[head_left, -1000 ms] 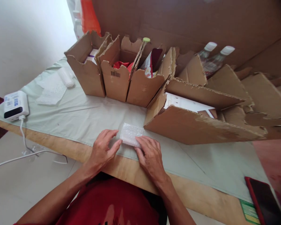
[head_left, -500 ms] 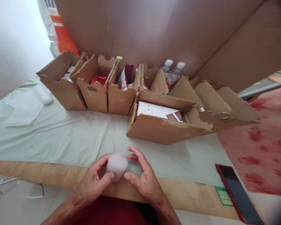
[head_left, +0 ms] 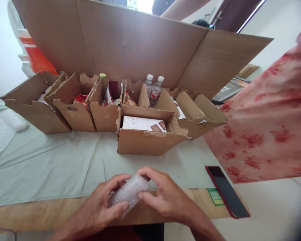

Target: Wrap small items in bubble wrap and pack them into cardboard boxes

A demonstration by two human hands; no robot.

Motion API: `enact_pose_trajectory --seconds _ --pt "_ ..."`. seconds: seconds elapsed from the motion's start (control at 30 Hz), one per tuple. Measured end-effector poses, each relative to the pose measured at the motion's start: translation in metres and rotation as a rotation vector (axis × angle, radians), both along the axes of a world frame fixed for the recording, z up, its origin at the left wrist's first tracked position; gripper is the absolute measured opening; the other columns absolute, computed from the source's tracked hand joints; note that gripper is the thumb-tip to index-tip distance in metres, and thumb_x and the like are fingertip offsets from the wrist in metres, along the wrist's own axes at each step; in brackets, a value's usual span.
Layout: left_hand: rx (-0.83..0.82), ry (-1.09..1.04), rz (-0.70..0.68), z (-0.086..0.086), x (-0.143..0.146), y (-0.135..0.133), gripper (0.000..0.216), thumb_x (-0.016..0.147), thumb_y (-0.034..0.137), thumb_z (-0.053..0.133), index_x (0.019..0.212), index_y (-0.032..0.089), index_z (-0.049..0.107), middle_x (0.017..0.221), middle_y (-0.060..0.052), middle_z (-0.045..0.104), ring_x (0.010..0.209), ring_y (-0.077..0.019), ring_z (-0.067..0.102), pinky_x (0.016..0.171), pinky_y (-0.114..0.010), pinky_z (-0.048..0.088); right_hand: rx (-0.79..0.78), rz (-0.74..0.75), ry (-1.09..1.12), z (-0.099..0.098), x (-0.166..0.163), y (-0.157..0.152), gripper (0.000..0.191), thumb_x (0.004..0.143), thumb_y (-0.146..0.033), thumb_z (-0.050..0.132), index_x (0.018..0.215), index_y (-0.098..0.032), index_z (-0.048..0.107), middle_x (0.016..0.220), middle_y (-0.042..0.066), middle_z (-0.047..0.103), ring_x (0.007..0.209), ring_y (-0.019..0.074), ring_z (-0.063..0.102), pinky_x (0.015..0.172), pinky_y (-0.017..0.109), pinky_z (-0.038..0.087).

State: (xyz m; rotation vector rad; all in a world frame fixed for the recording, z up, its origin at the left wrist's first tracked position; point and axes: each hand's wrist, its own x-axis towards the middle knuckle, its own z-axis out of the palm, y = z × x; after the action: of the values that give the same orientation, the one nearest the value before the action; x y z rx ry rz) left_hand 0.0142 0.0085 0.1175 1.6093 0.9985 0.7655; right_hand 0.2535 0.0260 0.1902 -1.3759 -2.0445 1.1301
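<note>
A bundle of bubble wrap (head_left: pixel 130 194) is held between both hands over the near edge of the table; whatever it may enclose is hidden. My left hand (head_left: pixel 104 201) grips its left side, thumb in front and fingers behind. On the right end, my right hand (head_left: pixel 163 195) closes with thumb and fingers. Just beyond the hands stands a cardboard box (head_left: pixel 145 142) with a white carton (head_left: pixel 142 124) in it.
Behind it runs a row of open cardboard bins (head_left: pixel 82 115) with red packets and two clear bottles (head_left: pixel 155 92). A tall cardboard panel (head_left: pixel 140 47) rises at the back. A phone (head_left: pixel 228 192) and green card (head_left: pixel 215 196) lie right. More bubble wrap (head_left: pixel 13 120) lies far left.
My right hand has closed onto the bubble wrap bundle, where before it was held apart from it. The bundle now lies tilted between both hands. The head view has shifted to the right.
</note>
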Motion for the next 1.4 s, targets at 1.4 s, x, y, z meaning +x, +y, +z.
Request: enact_pose_trajectory --seconds 1.4 --pt "0.792 0.035 0.514 0.025 0.047 0.116 0.037 0.091 0.010 0.058 0.127 0.021 0.060 0.141 -0.014 0.060 0.133 -0.0266 0.056 0.111 -0.047 0.046 0.149 -0.281 -1.225 0.079 0.024 0.167 0.026 0.081 -0.032 0.069 0.097 -0.016 0.081 0.099 0.017 0.079 0.098 0.0312 0.072 0.073 0.034 0.049"
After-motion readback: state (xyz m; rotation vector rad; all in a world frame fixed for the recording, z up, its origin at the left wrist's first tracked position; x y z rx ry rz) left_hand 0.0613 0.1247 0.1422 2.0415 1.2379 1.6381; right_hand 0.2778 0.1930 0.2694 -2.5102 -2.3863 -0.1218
